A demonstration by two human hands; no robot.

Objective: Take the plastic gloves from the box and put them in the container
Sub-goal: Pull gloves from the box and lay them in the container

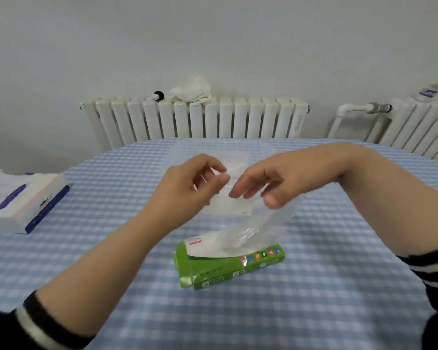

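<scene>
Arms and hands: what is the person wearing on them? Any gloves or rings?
Both forearms are bare. The sleeves are pushed up: the left sleeve is black with a white stripe near the cuff, and the right sleeve is black with white stripes. The left hand and right hand show no gloves, rings or watch.

left hand (pixel 187 185) fingers curled, right hand (pixel 271 183) pinching

Behind both hands (pixel 187 184) the clear container (pixel 234 160) is mostly hidden; the tissue pack (pixel 23 200) left of it runs off the picture's edge, print on the green box (pixel 225 266) too small to read
</scene>
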